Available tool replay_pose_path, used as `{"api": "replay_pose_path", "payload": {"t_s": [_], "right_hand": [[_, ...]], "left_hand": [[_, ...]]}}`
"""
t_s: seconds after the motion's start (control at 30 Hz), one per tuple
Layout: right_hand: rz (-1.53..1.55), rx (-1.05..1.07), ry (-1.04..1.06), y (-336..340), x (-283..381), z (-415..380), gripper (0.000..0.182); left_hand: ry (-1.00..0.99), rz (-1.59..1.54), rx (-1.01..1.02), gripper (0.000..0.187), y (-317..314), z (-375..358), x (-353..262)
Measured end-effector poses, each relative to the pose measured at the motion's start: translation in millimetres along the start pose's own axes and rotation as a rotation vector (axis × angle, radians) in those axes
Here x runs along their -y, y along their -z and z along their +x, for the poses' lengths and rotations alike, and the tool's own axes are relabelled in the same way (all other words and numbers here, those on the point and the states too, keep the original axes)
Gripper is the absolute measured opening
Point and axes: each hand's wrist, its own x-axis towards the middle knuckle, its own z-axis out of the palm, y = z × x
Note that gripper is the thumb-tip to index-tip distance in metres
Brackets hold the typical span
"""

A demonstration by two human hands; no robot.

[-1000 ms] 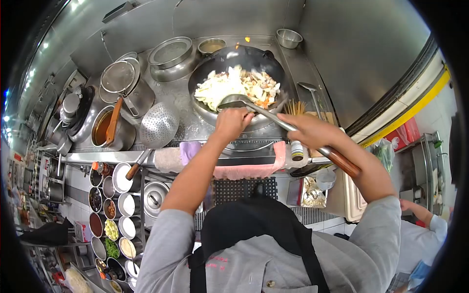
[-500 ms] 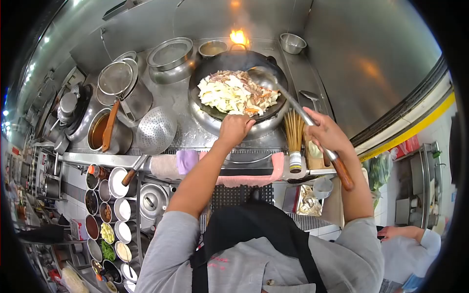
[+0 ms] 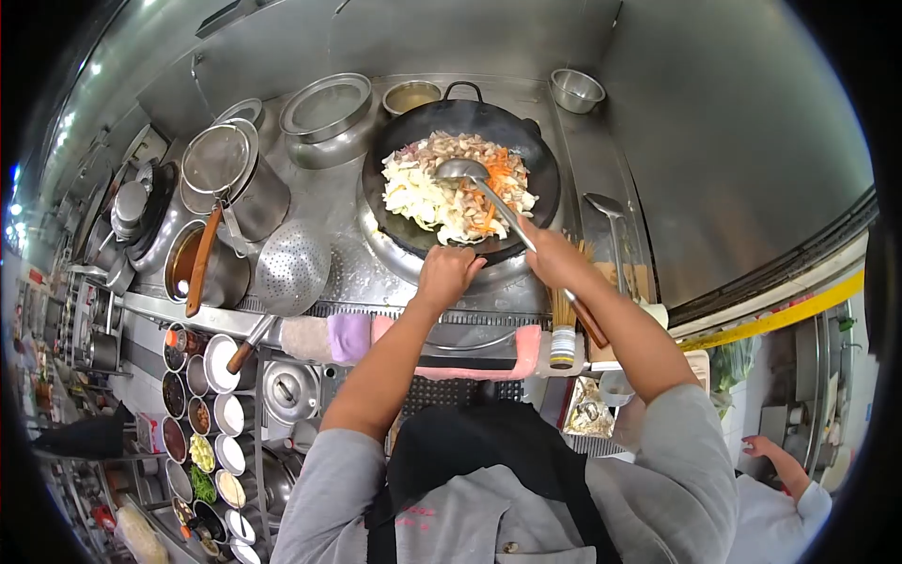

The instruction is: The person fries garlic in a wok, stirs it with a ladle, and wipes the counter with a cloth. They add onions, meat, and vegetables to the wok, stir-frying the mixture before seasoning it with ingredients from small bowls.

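Seasoning tubs [image 3: 202, 418] line the tabletop's left edge, near a perforated strainer [image 3: 293, 267] and a pot of brown liquid [image 3: 193, 265]. At the stove's centre, the left hand [image 3: 447, 274] has its fingers closed on the near rim of the black wok [image 3: 460, 179], heaped with cabbage and carrot [image 3: 451, 188]. The right hand [image 3: 554, 258] grips the long ladle [image 3: 498, 202], its bowl resting in the vegetables. A steel bowl [image 3: 576, 89] sits at the far right corner.
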Motion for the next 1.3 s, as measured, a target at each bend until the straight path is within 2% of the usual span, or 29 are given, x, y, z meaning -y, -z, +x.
{"api": "replay_pose_path", "payload": {"t_s": [0.07, 0.1, 0.17, 0.23, 0.33, 0.37, 0.47, 0.6, 0.7, 0.77, 0.87, 0.9, 0.93, 1.0, 1.1, 1.13, 1.2, 1.27, 1.3], "right_hand": [[0.063, -0.040, 0.049, -3.3, -16.1, 32.9, 0.067], [0.160, 0.104, -0.113, 26.8, 16.2, 29.9, 0.068], [0.140, -0.007, 0.028, 27.6, 3.7, 46.5, 0.068], [0.180, -0.039, 0.080, 38.4, 18.4, 53.3, 0.068], [-0.010, 0.022, 0.027, 4.2, 22.8, 79.6, 0.066], [-0.076, 0.051, 0.127, -14.5, 16.6, 79.6, 0.066], [-0.128, 0.127, 0.155, -25.2, 25.7, 37.5, 0.066], [0.027, -0.005, 0.246, 21.0, 33.5, -46.3, 0.060], [0.096, 0.211, 0.015, 96.7, 90.4, -110.1, 0.063], [0.102, 0.369, -0.125, 116.6, 105.9, -126.9, 0.061], [-0.125, 0.112, 0.051, 52.6, 62.0, -110.1, 0.059], [-0.116, 0.056, 0.070, 41.4, 54.8, -107.4, 0.060], [-0.112, 0.005, 0.093, 33.4, 47.5, -103.1, 0.060], [-0.087, -0.082, 0.142, 20.4, 42.5, -98.2, 0.061], [0.060, 0.106, 0.031, 66.4, 97.5, -136.0, 0.062], [0.092, 0.177, 0.000, 79.3, 111.9, -146.5, 0.062], [0.102, 0.272, -0.046, 79.0, 126.1, -142.8, 0.062], [-0.099, 0.211, 0.144, 37.0, 97.3, -117.5, 0.062], [-0.096, 0.169, 0.057, 21.4, 94.1, -105.4, 0.061]], "left_hand": [[0.007, -0.002, -0.001, 0.035, 1.9, 0.0, -2.6], [0.005, -0.002, 0.000, 0.035, 2.6, 0.3, -2.8], [-0.005, -0.022, 0.006, 0.035, -1.3, 0.8, 1.4], [-0.016, -0.037, -0.008, 0.035, 2.1, 2.0, 0.3], [0.001, -0.006, 0.025, 0.036, 5.9, 1.9, -1.0], [0.007, -0.002, 0.061, 0.035, 2.9, 2.3, 3.8], [0.058, -0.021, 0.120, 0.035, 2.7, 3.7, 4.8], [0.090, -0.014, 0.093, 0.035, 32.1, 2.1, -25.2], [0.073, 0.004, 0.113, 0.035, 85.7, 3.7, -59.5], [0.034, -0.010, 0.094, 0.036, 86.9, -2.1, -59.1], [0.077, 0.061, 0.116, 0.033, 60.6, -18.9, -52.6], [0.122, 0.086, 0.177, 0.032, 54.8, -32.0, -58.3], [-0.017, 0.023, 0.039, 0.032, 52.6, -50.8, -62.1], [-0.080, -0.011, -0.006, 0.032, 68.1, -86.1, -78.6], [-0.147, 0.060, 0.017, 0.032, 95.2, -69.5, -75.9], [-0.019, 0.074, 0.140, 0.032, 105.7, -48.7, -73.5], [-0.009, 0.014, 0.079, 0.032, 96.9, -21.5, -52.9], [-0.004, 0.007, 0.011, 0.033, 62.2, -39.4, -38.4], [-0.008, 0.005, -0.027, 0.034, 53.0, -43.7, -35.2]]}}
